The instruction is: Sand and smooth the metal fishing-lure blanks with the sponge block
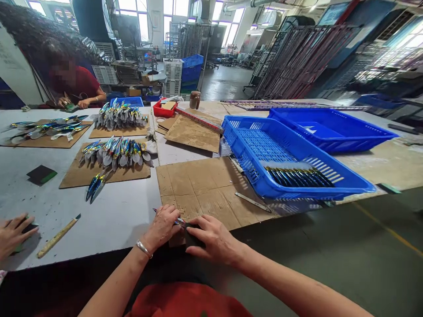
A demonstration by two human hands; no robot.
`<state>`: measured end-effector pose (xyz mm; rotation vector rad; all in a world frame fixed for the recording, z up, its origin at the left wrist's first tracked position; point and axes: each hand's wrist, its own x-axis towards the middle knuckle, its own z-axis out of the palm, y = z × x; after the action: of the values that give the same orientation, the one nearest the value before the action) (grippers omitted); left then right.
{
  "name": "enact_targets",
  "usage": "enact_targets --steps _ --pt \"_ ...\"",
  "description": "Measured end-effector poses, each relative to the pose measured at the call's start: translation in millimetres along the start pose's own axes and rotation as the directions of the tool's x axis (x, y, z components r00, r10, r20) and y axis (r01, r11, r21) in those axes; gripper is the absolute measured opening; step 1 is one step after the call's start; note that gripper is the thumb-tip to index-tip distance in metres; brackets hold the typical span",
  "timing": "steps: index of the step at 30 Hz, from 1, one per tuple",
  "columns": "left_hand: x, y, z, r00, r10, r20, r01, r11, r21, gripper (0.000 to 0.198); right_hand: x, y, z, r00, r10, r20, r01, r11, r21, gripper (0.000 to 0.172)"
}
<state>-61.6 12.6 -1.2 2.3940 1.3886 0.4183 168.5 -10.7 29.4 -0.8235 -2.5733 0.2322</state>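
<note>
Slender shiny piece [180, 222], one: near edge of bench [125, 207]; long axis roughly left-to-right; left hand [165, 222] grip clamped on it; right hand [213, 237], clasping dark block [192, 236], at its right end.

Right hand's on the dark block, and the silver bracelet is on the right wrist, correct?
Wrong wrist: the head view shows the silver bracelet on the left wrist. The right hand is on the dark block, as you said.
</note>
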Motion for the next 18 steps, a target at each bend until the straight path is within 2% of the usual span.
enact_targets --steps 3,8,13,15,18 --pt "-0.6 -0.4 1.0 1.000 -0.004 0.003 0.004 1.000 0.000 0.010 4.5 -2.1 0.9 1.000 -0.022 0.017 0.023 0.999 -0.026 0.041" --pt "-1.7 2.4 0.9 0.999 -0.035 0.007 0.035 0.999 0.016 0.021 -4.8 -0.6 -15.9 0.996 0.028 0.089 -0.025 0.999 -0.039 0.036" --pt "-3.9 6.5 1.1 0.999 -0.037 -0.024 0.039 0.996 0.079 0.011 3.8 -8.9 4.2 1.000 -0.019 0.021 0.021 0.994 -0.103 0.040" --pt "-6.5 9.7 1.9 0.999 -0.038 -0.033 0.041 0.992 0.121 0.010 -3.3 -4.6 5.4 1.000 -0.027 0.012 0.028 0.996 -0.084 0.041" --pt "-13.0 15.3 6.4 0.998 0.005 -0.069 0.007 0.986 0.169 0.011 -29.8 12.6 -12.6 0.997 0.050 0.052 -0.044 0.993 -0.113 0.035"
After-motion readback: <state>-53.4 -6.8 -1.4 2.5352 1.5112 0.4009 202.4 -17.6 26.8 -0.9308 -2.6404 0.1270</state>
